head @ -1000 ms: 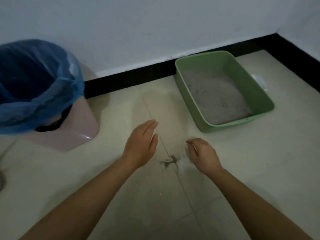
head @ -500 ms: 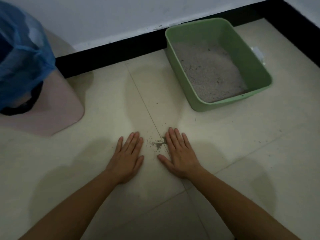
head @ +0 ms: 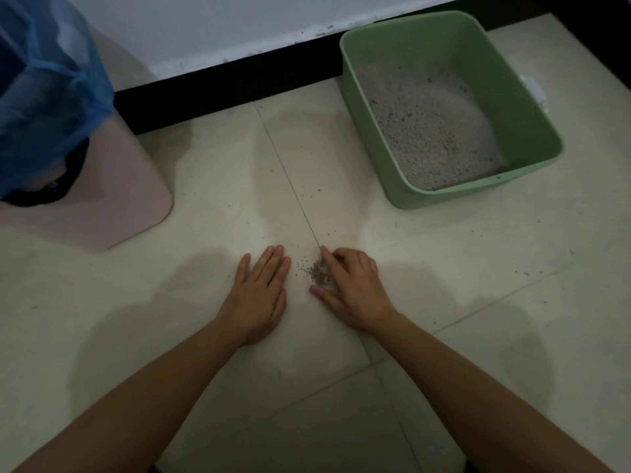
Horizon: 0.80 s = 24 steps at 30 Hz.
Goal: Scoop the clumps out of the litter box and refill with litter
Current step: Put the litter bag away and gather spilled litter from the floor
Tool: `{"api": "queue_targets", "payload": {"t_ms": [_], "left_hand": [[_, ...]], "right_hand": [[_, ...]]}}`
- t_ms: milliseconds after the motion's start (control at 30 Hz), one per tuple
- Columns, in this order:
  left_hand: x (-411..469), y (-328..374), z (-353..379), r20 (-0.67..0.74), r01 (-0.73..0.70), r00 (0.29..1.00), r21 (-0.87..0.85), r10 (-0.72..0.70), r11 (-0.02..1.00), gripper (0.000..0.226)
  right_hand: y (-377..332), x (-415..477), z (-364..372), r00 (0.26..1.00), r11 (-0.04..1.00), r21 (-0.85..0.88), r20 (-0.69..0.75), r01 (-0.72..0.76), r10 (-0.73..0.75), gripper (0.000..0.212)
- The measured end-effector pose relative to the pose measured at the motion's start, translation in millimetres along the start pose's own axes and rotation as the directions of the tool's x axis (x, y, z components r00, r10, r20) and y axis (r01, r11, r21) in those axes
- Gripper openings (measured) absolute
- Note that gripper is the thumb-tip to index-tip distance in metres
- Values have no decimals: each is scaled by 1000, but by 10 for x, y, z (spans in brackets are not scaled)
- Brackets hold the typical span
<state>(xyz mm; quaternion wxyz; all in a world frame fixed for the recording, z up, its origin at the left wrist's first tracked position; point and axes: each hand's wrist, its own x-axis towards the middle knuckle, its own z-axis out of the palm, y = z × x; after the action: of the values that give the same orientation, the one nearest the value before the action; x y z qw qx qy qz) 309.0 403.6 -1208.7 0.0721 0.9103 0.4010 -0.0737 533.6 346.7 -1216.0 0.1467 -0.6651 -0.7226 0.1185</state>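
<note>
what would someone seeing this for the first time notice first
Two bare hands are on the tiled floor at centre: the left hand lies flat, and the right hand has bent fingers at a small pile of spilled litter between them. At upper right sits a green litter box holding grey litter. At left is a pink bin lined with a blue bag.

Home floor corner, tiled floor, litter box, lined bin
</note>
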Motion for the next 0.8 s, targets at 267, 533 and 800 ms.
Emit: {"api": "queue_targets", "payload": {"t_ms": [267, 533, 800], "left_hand": [[30, -47, -24, -1, 3, 1000, -13, -3, 1000, 58], [91, -30, -51, -123, 10, 992, -58, -17, 998, 52], [133, 225, 56, -317, 47, 939, -264, -133, 963, 47]], "right_hand": [[72, 196, 99, 979, 965, 215, -166, 150, -115, 30], [16, 209, 170, 964, 965, 109, -150, 238, -221, 13], [266, 29, 15, 987, 982, 190, -160, 0, 31, 6]]}}
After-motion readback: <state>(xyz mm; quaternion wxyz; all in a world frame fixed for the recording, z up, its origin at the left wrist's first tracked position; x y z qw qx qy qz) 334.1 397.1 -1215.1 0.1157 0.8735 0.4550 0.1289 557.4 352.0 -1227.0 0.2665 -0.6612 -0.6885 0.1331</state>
